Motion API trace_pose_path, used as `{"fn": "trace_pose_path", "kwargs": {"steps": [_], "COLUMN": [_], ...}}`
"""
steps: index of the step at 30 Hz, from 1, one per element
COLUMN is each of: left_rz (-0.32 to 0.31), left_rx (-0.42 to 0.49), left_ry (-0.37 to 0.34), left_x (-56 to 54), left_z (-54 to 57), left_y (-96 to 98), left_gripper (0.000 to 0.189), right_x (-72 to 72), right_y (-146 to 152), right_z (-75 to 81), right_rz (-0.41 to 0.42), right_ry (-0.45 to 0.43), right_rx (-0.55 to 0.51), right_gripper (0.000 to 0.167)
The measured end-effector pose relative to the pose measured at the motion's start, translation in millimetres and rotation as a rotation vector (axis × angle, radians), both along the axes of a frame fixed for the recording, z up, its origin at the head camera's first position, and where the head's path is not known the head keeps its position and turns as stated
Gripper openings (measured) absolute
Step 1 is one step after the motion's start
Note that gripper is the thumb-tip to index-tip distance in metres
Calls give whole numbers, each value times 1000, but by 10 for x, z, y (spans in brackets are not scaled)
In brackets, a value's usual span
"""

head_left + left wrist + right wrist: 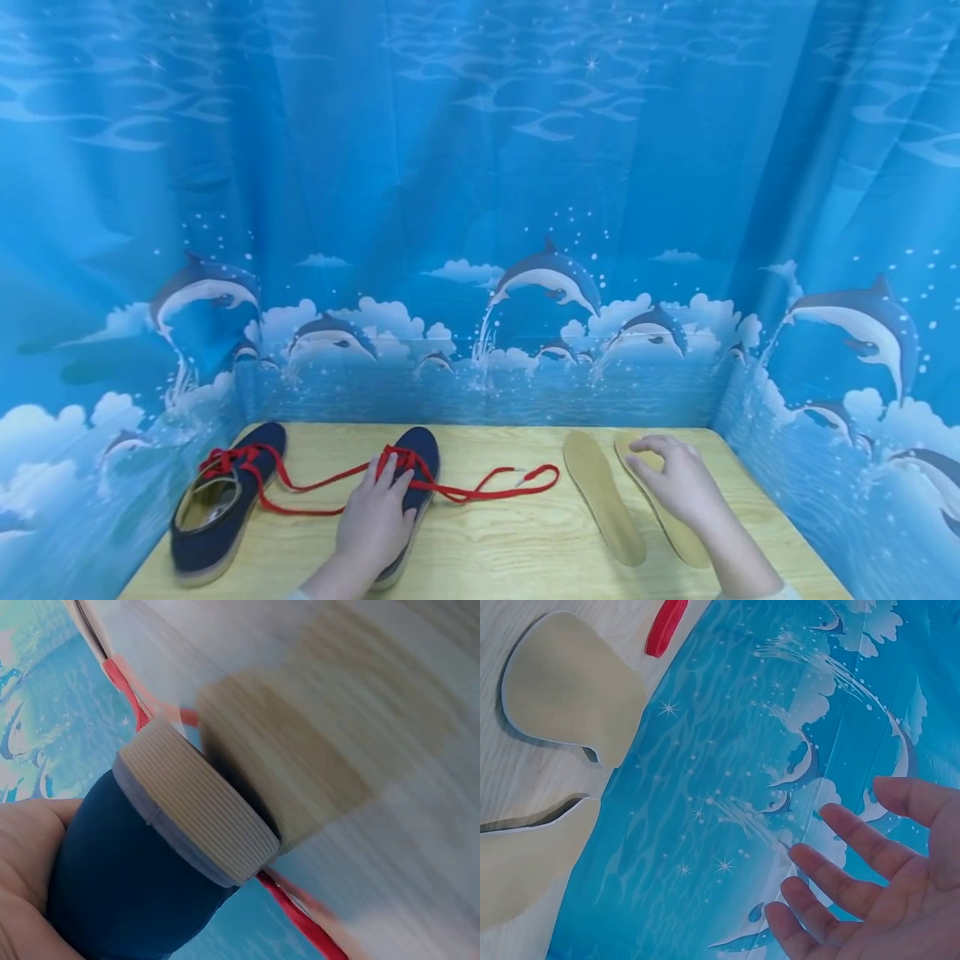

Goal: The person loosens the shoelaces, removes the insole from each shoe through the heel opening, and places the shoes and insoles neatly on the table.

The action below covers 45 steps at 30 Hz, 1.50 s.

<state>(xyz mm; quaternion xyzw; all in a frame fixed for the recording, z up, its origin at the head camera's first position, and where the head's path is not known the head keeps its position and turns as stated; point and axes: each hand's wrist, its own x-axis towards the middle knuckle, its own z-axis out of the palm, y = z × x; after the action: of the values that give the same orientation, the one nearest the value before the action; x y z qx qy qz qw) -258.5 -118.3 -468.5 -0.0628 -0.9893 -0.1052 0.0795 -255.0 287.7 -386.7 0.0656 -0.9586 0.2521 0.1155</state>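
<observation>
My left hand [375,518] grips a navy shoe [426,450] from above, fingers over its red laces [408,458] and thumb along its side. The left wrist view shows that shoe's navy heel [127,877] and ribbed sole edge [202,806] close to the hand. Over at the right, my right hand [678,482] hovers above the far part of a tan insole [682,537], fingers spread and loosely bent, holding nothing. A second tan insole [603,500] lies just left of it. Both insoles show at the left of the right wrist view.
Another navy shoe [217,546] stands at the table's left, its red lace [307,512] trailing toward the gripped shoe. A looped lace end [543,479] lies mid-table. A blue dolphin-print curtain [480,208] rises behind the wooden table [495,550] and along both sides.
</observation>
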Motion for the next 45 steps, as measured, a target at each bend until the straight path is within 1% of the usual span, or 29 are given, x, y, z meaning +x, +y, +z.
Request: {"fn": "trace_pose_path", "kwargs": {"steps": [4, 10, 14, 17, 22, 28, 37, 45], "left_rz": [18, 81, 100, 113, 118, 133, 132, 122], "left_rx": [-16, -42, -54, -54, -61, -58, -47, -96], "left_ry": [-4, -24, -18, -24, -19, -40, -39, -28], "left_x": [-9, -49, -77, -100, -133, -156, -130, -157], "left_z": [4, 40, 64, 66, 52, 46, 64, 36], "left_y": [-158, -447, -603, -692, -800, -902, -1045, -1144], "left_gripper": [54, 53, 52, 53, 54, 55, 54, 54], "right_x": [-7, -14, -26, -36, -40, -38, -33, -37], "right_y": [4, 20, 26, 20, -5, -11, 11, 12], "right_z": [-7, -9, -1, 9, 29, 42, 28, -17], "right_rz": [2, 4, 8, 10, 2, -2, 2, 2], "right_ry": [4, 9, 15, 1, -31, -28, -20, -4], "right_rx": [4, 7, 10, 8, 3, 4, 7, -1], "right_gripper": [44, 41, 40, 40, 42, 42, 44, 40]}}
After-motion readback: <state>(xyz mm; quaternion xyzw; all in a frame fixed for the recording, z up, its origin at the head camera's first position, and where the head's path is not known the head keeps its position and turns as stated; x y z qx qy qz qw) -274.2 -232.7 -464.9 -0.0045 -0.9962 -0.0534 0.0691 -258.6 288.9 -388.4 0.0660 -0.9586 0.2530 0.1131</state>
